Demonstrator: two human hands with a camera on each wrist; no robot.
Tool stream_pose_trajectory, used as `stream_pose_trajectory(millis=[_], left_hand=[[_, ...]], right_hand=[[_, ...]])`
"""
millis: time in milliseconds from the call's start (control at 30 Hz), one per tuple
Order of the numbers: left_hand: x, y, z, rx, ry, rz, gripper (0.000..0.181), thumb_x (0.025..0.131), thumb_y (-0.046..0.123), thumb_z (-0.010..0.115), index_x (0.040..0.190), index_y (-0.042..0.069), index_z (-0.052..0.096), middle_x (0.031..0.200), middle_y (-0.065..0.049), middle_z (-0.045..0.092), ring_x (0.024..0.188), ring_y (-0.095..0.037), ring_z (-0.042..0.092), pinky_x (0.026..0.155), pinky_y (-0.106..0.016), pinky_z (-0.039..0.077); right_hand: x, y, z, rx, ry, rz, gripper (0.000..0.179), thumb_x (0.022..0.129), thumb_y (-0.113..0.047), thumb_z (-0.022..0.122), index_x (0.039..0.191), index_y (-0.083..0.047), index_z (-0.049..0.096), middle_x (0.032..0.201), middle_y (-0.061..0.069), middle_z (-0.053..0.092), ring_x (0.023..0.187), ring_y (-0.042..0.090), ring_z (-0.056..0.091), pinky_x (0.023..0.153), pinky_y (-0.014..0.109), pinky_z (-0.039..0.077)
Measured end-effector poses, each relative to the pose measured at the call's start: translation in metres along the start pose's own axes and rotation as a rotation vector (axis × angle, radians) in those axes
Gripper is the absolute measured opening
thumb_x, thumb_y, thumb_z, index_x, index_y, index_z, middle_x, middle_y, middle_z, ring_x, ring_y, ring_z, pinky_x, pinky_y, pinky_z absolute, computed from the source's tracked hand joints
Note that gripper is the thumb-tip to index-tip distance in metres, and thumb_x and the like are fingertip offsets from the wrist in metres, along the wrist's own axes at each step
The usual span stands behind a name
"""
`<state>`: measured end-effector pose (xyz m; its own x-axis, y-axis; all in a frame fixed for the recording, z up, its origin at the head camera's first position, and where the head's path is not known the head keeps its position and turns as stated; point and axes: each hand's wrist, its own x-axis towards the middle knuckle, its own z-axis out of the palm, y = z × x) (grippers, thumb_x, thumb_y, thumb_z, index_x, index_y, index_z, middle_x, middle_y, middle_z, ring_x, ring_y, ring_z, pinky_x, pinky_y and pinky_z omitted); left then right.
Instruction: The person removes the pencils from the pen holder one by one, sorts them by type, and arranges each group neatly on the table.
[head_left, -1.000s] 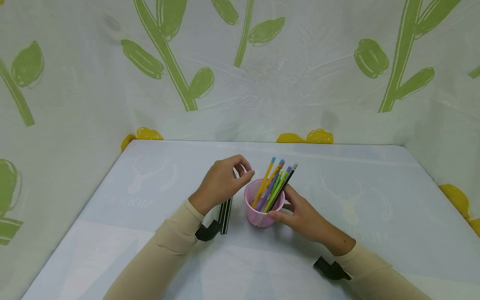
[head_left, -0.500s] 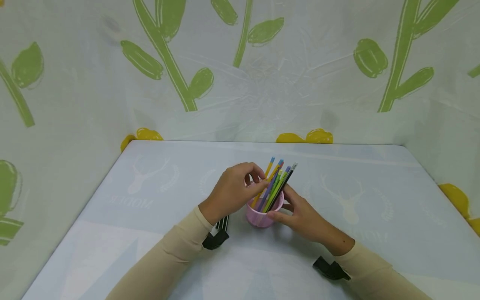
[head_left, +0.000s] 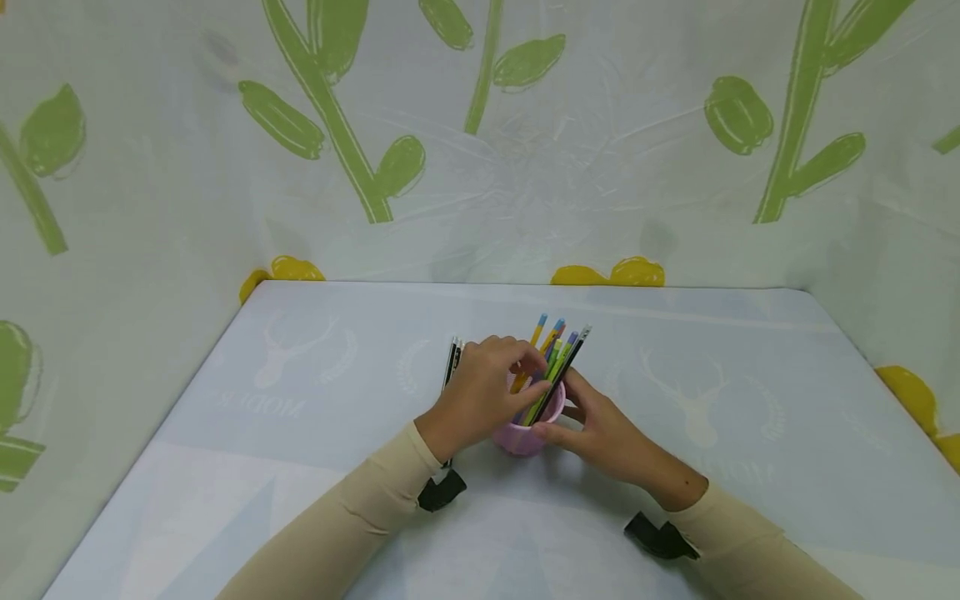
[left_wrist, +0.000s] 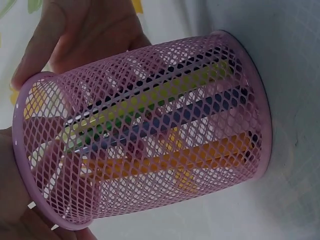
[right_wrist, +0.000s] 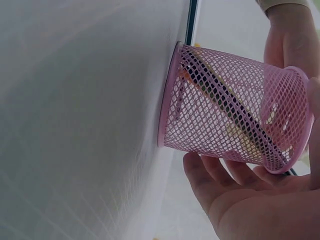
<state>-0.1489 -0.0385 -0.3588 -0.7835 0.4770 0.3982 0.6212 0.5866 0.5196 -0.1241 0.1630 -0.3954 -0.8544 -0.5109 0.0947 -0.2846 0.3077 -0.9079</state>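
Observation:
A pink mesh pencil cup [head_left: 517,442] stands upright on the table. My right hand [head_left: 600,425] holds it from the right, thumb at the near rim and the other fingers round the far side. Coloured pencils [head_left: 573,354], yellow, purple, green and black, lean in it. My left hand [head_left: 483,387] is over the cup's mouth, thumb and fingers bent among the pencils. In the left wrist view, the left fingers reach inside the rim [left_wrist: 19,125]. I cannot tell whether they pinch a pencil. Black striped pencils [head_left: 451,362] lie on the table, partly hidden beneath the left hand.
The table [head_left: 300,483] has a pale cloth with printed deer heads. Leaf-patterned wall sheeting [head_left: 600,167] rises behind its back edge and at both sides. Black wrist mounts [head_left: 442,490] hang under both sleeves.
My left hand has moved right and slightly toward me, from the cup's left side to over its mouth among the pencils. My right hand and the cup stay nearly still.

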Motion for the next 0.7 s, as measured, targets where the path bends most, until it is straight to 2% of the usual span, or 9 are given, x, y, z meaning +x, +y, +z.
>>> stream_pose_trajectory(millis=[200,500,700], left_hand=[[-0.0006,0.0028,0.0005,0.043,-0.012,-0.016,0.021,0.087,0.028,0.08,0.099,0.014,0.07,0.088,0.002,0.069,0.085,-0.018,0.061,0.077,-0.036,0.037],[-0.0014,0.0067,0.0037,0.167,-0.004,-0.036,0.02,0.085,0.033,0.08,0.096,0.019,0.07,0.078,0.007,0.063,0.082,-0.012,0.055,0.072,-0.033,0.036],[-0.001,0.0091,0.004,0.169,-0.015,-0.062,0.02,0.084,0.034,0.081,0.091,0.019,0.071,0.075,0.006,0.061,0.081,-0.012,0.051,0.073,-0.035,0.035]], right_hand=[[-0.0006,-0.0029,-0.0015,-0.001,-0.017,0.012,0.082,0.095,-0.026,0.07,0.159,-0.019,0.02,0.162,0.008,0.031,0.144,0.031,0.04,0.11,0.051,0.043],[-0.0013,-0.0065,-0.0034,-0.026,-0.031,0.02,0.073,0.098,-0.021,0.064,0.157,-0.014,0.022,0.161,0.008,0.033,0.145,0.032,0.038,0.11,0.055,0.042],[-0.001,-0.0063,-0.0036,-0.017,-0.036,0.014,0.075,0.098,-0.022,0.063,0.159,-0.016,0.02,0.162,0.007,0.031,0.147,0.032,0.035,0.11,0.056,0.041]])
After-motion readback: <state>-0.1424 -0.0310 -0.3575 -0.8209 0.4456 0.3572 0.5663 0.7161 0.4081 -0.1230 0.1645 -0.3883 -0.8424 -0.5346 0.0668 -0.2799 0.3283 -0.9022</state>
